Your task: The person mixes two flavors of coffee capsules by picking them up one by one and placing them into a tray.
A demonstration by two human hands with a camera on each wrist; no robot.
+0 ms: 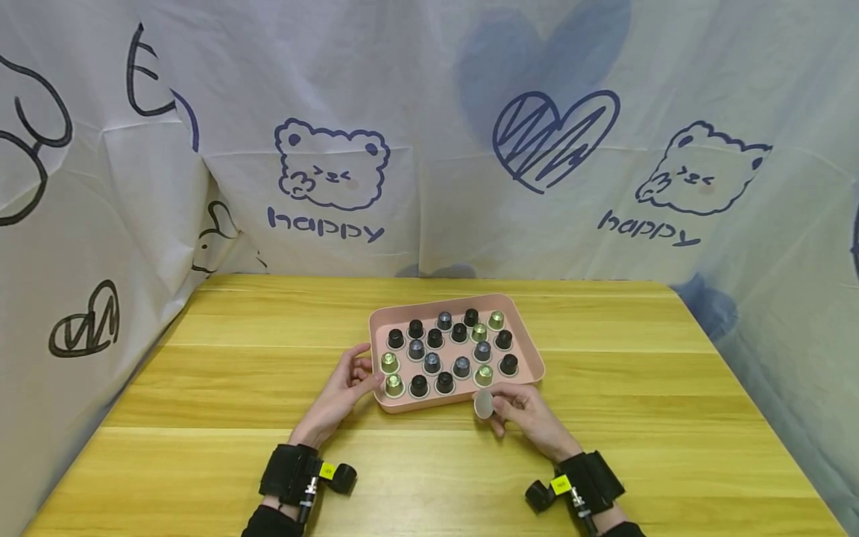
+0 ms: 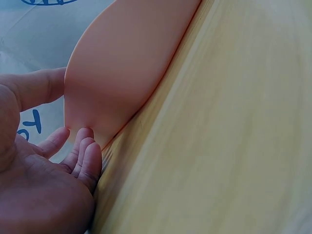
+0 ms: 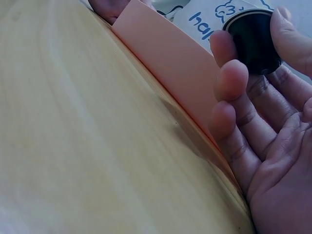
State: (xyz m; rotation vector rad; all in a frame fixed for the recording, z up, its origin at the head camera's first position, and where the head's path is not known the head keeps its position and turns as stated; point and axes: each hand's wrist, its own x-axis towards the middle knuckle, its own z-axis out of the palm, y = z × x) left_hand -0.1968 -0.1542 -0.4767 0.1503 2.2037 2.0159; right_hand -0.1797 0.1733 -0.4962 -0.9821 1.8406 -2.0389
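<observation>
A pink tray [image 1: 429, 406] rests on the wooden table, holding several coffee capsules in black, blue-grey and green [image 1: 485, 375], lids down. My left hand [image 1: 342, 388] grips the tray's left end. In the left wrist view its thumb [image 2: 41, 87] meets the rim, and the other fingers [image 2: 90, 161] curl against the outer wall. Just off the tray's front right edge, my right hand [image 1: 526, 418] pinches a black coffee capsule [image 3: 253, 41] between thumb and fingers. In the head view the capsule is tipped, its round silver lid [image 1: 483, 405] facing the camera.
The yellow wooden table [image 1: 235, 388] extends on both sides of the tray. Behind it hangs a white cloth [image 1: 443, 209] with bear, heart and lettering drawings, and more cloth hangs at both sides. A black strap with a camera sits on each wrist.
</observation>
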